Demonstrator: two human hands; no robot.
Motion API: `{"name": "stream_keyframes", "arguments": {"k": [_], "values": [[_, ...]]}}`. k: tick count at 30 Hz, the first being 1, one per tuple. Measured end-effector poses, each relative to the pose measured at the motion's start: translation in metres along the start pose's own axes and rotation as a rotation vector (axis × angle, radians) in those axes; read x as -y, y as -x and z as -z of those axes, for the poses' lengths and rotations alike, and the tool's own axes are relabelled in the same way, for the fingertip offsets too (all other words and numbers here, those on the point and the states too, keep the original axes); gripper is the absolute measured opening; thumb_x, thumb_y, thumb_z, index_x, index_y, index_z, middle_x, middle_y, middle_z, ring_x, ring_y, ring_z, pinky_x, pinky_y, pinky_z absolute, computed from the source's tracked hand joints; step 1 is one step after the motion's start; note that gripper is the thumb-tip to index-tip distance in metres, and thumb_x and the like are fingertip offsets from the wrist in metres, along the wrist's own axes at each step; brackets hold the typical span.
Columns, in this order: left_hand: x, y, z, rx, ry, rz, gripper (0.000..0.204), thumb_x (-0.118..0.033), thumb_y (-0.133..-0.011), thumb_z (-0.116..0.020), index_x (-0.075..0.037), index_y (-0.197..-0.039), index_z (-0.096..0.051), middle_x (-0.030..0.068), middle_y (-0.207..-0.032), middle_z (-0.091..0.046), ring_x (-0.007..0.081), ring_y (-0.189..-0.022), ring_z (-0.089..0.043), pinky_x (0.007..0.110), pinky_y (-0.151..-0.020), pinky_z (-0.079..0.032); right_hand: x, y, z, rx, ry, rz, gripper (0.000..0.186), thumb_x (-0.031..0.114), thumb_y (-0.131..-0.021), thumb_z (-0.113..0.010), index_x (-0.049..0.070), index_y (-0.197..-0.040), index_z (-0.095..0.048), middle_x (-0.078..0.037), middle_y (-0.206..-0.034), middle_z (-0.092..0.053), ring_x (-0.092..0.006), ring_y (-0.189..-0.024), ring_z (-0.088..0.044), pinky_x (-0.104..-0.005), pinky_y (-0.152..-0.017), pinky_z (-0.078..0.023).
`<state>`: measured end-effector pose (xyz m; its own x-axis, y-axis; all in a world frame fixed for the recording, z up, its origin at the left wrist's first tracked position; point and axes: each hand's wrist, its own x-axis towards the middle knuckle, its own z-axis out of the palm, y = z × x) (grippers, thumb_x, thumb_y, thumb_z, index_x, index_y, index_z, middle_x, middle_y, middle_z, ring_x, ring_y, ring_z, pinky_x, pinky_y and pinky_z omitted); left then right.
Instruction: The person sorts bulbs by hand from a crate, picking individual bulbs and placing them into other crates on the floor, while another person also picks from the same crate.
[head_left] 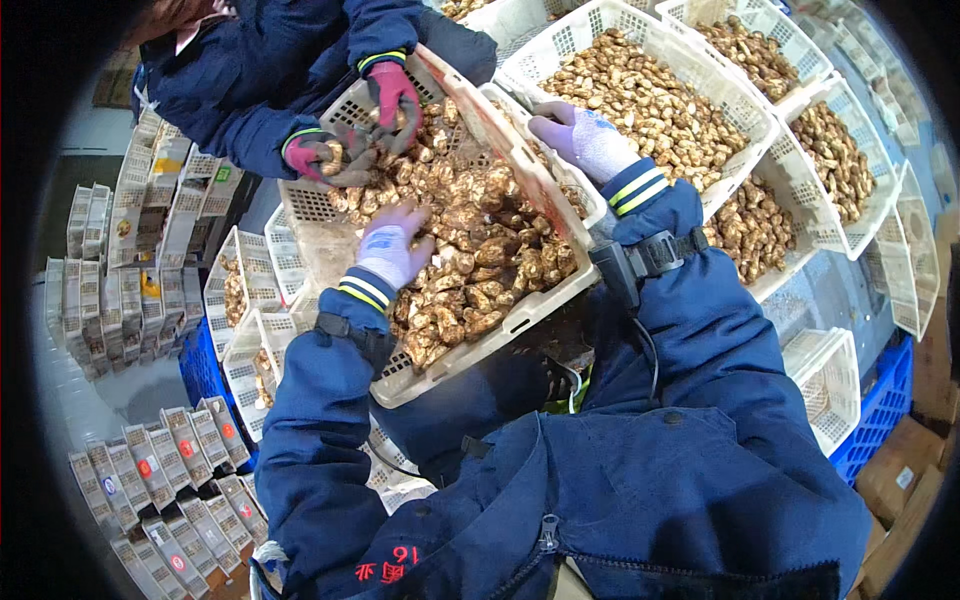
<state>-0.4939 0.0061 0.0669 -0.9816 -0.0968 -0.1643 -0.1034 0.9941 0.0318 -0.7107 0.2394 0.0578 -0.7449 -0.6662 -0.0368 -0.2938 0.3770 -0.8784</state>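
A white plastic crate (520, 160) sits tilted in front of me, filled with brown mushrooms (470, 250). My left hand (392, 245), in a pale purple glove, lies on the mushroom pile with its fingers spread. My right hand (583, 138), gloved the same, grips the crate's right rim. Across the crate a person in a dark blue jacket (250, 80) has two red-gloved hands in it: one (395, 95) on the mushrooms near the far rim, the other (320, 158) closed around mushrooms.
More white crates of mushrooms (650, 95) stand to the right and behind. Small trays with mushrooms (235, 290) sit at the left on a blue crate (200, 370). Stacks of packaged trays (170, 500) line the left side. Another blue crate (880, 410) and cardboard boxes (905, 470) are at right.
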Motion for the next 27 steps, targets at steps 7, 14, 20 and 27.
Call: {"name": "stream_keyframes", "arguments": {"k": [7, 14, 20, 27], "values": [[-0.066, 0.044, 0.033, 0.059, 0.214, -0.143, 0.042, -0.018, -0.074, -0.068, -0.006, -0.113, -0.057, 0.0199, -0.117, -0.054, 0.0363, -0.11, -0.051, 0.043, -0.095, -0.04, -0.002, 0.003, -0.001, -0.083, 0.134, 0.012, 0.04, 0.033, -0.087, -0.051, 0.001, -0.11, -0.06, -0.019, -0.102, -0.063, -0.0299, -0.098, -0.06, -0.0339, -0.084, -0.046], [0.051, 0.167, 0.017, -0.646, 0.451, 0.476, 0.06, -0.015, -0.079, -0.065, 0.001, -0.132, -0.039, 0.0219, -0.129, -0.047, 0.033, -0.123, -0.042, 0.039, -0.101, -0.035, -0.009, 0.017, -0.005, -0.026, -0.102, 0.066, 0.043, 0.036, -0.085, -0.052, 0.004, -0.113, -0.058, -0.018, -0.101, -0.063, -0.0302, -0.095, -0.059, -0.0338, -0.083, -0.045], [0.07, 0.264, 0.005, -0.77, 0.359, 1.045, 0.06, -0.013, -0.082, -0.059, 0.009, -0.131, -0.034, 0.0268, -0.131, -0.042, 0.0337, -0.123, -0.041, 0.037, -0.103, -0.032, 0.008, 0.016, -0.007, 0.057, -0.026, 0.077, 0.039, 0.031, -0.087, -0.053, 0.005, -0.116, -0.055, -0.019, -0.11, -0.058, -0.0318, -0.101, -0.057, -0.0347, -0.085, -0.045], [-0.055, 0.193, 0.012, -0.705, 0.436, 0.316, 0.033, -0.001, -0.074, -0.057, 0.002, -0.106, -0.057, 0.0208, -0.112, -0.056, 0.0372, -0.109, -0.051, 0.041, -0.098, -0.037, 0.018, 0.016, -0.003, 0.09, 0.09, 0.101, 0.045, 0.036, -0.085, -0.055, 0.004, -0.117, -0.055, -0.02, -0.108, -0.06, -0.0342, -0.102, -0.057, -0.0363, -0.087, -0.044]]}}
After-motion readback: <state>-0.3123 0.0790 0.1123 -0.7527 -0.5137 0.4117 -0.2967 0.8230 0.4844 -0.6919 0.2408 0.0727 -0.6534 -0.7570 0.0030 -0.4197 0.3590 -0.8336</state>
